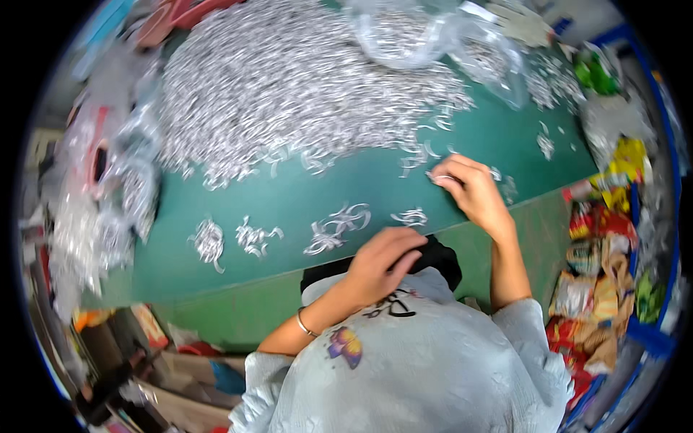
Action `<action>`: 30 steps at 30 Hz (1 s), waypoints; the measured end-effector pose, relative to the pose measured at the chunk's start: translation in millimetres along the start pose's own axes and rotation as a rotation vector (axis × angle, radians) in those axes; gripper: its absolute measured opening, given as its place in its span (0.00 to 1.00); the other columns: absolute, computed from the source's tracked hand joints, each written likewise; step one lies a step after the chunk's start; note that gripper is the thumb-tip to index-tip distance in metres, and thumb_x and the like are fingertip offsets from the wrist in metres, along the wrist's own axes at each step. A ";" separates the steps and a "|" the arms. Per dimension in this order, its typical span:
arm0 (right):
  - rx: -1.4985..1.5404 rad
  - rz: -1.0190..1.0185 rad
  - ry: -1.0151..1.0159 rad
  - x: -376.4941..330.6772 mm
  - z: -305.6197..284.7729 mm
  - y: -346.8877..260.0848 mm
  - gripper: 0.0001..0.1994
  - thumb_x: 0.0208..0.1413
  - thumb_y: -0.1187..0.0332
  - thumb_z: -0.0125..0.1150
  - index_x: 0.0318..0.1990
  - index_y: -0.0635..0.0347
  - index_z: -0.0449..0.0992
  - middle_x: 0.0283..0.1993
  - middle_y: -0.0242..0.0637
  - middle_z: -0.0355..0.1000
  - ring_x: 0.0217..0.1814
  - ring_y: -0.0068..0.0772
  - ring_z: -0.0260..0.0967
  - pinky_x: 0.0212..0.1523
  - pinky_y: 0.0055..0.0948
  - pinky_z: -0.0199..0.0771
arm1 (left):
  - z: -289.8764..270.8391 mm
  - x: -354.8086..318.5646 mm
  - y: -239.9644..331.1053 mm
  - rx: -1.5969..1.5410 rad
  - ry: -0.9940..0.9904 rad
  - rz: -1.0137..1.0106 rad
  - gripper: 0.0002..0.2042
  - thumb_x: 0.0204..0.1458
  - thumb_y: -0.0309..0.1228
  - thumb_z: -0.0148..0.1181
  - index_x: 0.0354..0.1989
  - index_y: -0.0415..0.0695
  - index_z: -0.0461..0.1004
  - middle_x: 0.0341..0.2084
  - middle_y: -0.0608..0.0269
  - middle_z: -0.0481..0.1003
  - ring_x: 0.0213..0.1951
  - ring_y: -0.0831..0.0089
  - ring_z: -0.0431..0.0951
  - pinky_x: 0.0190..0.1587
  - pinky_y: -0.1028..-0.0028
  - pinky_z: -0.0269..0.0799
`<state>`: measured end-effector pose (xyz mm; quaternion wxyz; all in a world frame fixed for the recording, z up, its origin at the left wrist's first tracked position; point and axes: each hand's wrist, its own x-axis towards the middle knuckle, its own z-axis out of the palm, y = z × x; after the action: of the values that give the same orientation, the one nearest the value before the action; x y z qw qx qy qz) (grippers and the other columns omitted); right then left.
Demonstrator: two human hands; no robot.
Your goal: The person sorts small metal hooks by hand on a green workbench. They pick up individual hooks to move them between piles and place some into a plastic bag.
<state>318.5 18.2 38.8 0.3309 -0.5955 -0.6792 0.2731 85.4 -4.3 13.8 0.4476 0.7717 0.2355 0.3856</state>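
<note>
A large heap of thin, curved silver pieces covers the far part of the green table. My right hand is just above the table's right half, its fingers pinched, with a bright curved silver piece showing at the fingertips. My left hand hovers by the near edge with its fingers stretched out and the thumb apart, holding nothing. Beyond its fingertips lies a small pile of silver pieces. Farther left sit a looser pile, another pile and a compact pile.
Clear plastic bags with silver pieces stand at the back. More plastic bags crowd the left edge. Scattered pieces lie at the far right. Beside the table's right side, a blue-framed rack holds colourful packets.
</note>
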 end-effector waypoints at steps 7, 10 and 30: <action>0.413 0.052 -0.162 -0.1 32.4 -59.7 0.07 0.50 0.85 0.63 0.36 0.68 0.80 0.34 0.38 0.75 0.32 0.26 0.73 0.31 0.24 0.73 | -18.0 -20.9 4.3 -0.582 -0.270 -0.520 0.16 0.58 0.20 0.55 0.55 0.36 0.72 0.40 0.53 0.79 0.43 0.68 0.81 0.50 0.70 0.76; 0.465 -0.016 -0.265 18.0 70.3 -77.0 0.06 0.50 0.84 0.63 0.36 0.69 0.80 0.34 0.38 0.75 0.31 0.25 0.73 0.31 0.23 0.74 | -17.6 -27.1 -0.1 -0.508 -0.333 -0.480 0.15 0.57 0.22 0.57 0.53 0.35 0.73 0.40 0.52 0.79 0.44 0.66 0.81 0.51 0.69 0.76; 0.446 0.001 -0.539 135.4 223.9 -152.7 0.06 0.56 0.81 0.59 0.41 0.68 0.78 0.37 0.38 0.75 0.34 0.26 0.75 0.36 0.25 0.75 | -10.0 -58.5 -35.4 -0.493 -0.211 -0.323 0.15 0.55 0.23 0.61 0.51 0.36 0.72 0.38 0.54 0.79 0.40 0.66 0.81 0.44 0.67 0.78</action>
<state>39.4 135.7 31.0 0.2613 -0.4154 -0.6656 0.5623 42.1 -23.4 -36.5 0.6988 0.6283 0.2066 0.2726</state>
